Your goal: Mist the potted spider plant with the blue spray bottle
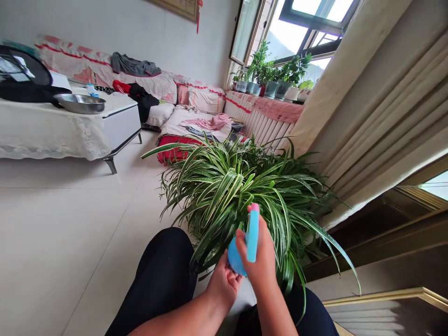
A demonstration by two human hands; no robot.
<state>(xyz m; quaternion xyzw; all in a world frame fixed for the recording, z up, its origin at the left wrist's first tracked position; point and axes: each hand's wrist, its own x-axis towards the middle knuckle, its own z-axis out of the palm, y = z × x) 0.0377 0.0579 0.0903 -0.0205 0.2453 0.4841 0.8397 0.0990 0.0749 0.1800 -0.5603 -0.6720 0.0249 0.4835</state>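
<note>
A blue spray bottle [252, 235] with a pink nozzle tip is held between my hands, in front of a large bushy spider plant [224, 186]. My right hand [262, 254] wraps round the bottle's neck and trigger head. From below and the left, my left hand [224, 280] cups the bottle's round blue body, its fingers curled under it. The nozzle points forward at the striped green and white leaves, which look wet in places. The plant's pot is mostly hidden under the foliage.
To the left stands a low table [119, 126] with a lace cloth and a metal basin [80, 103]. Behind the plant is a sofa [196, 121] strewn with clothes. Potted plants [269, 77] line the windowsill. A long curtain [378, 107] hangs at the right, beside dark furniture [385, 261].
</note>
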